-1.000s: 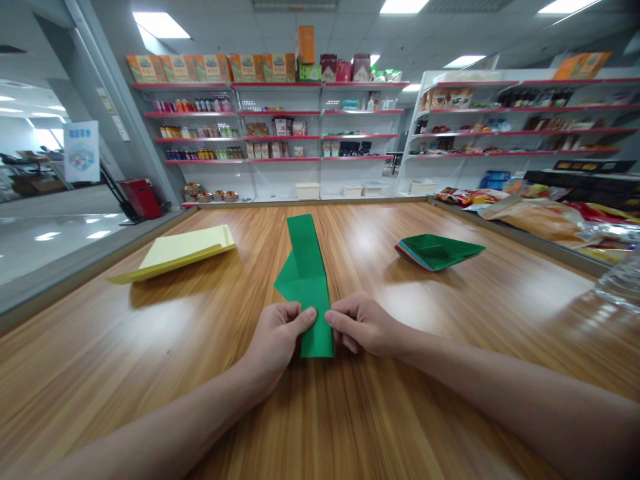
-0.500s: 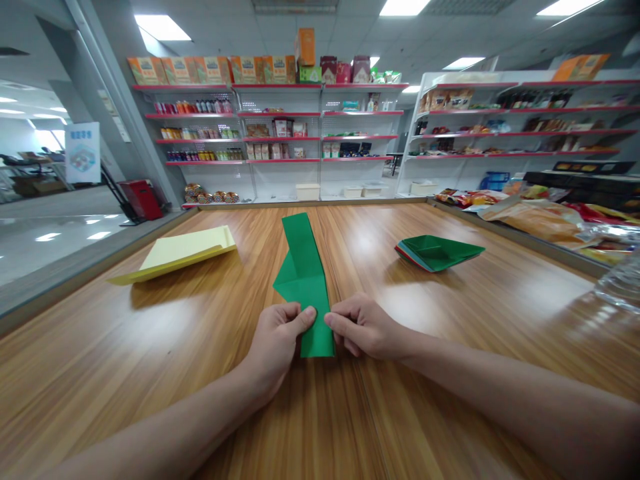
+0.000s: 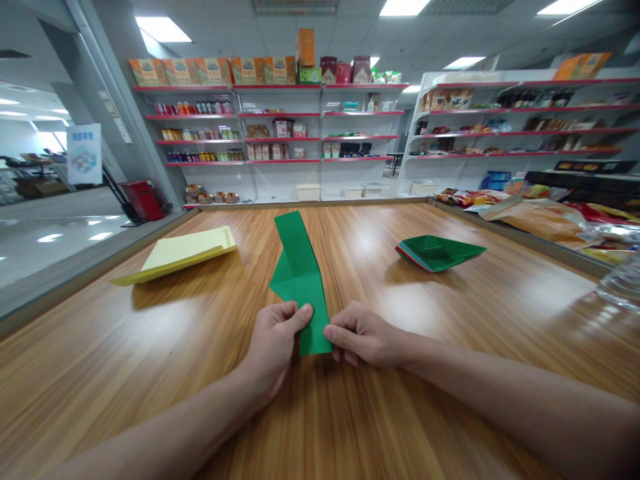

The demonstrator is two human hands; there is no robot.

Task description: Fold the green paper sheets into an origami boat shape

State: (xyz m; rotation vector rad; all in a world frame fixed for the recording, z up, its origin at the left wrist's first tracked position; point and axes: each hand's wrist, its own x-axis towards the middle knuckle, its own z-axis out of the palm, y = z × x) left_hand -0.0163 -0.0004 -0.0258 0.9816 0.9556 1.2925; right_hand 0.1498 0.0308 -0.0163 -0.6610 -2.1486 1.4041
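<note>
A folded sheet of green paper (image 3: 300,270) is held up over the wooden table (image 3: 210,360), its long strip leaning away from me and a pointed flap sticking out to the left. My left hand (image 3: 275,340) pinches its left edge, thumb on top and fingers curled beneath. On the opposite side, my right hand (image 3: 367,335) pinches the right edge near the lower corner between thumb and forefinger. Both hands are closed, and the fingers under the paper are partly hidden.
Yellow paper (image 3: 185,250) with a folded edge lies at the left. To the right rests a stack of folded papers (image 3: 437,253), green on top. A clear plastic item (image 3: 623,283) sits at the right edge, near snack packets (image 3: 545,220). Stocked shelves (image 3: 280,113) stand beyond.
The top of the green paper has tilted to the left. My right hand has slid slightly down along the right edge toward the lower corner; my left hand has barely moved.
</note>
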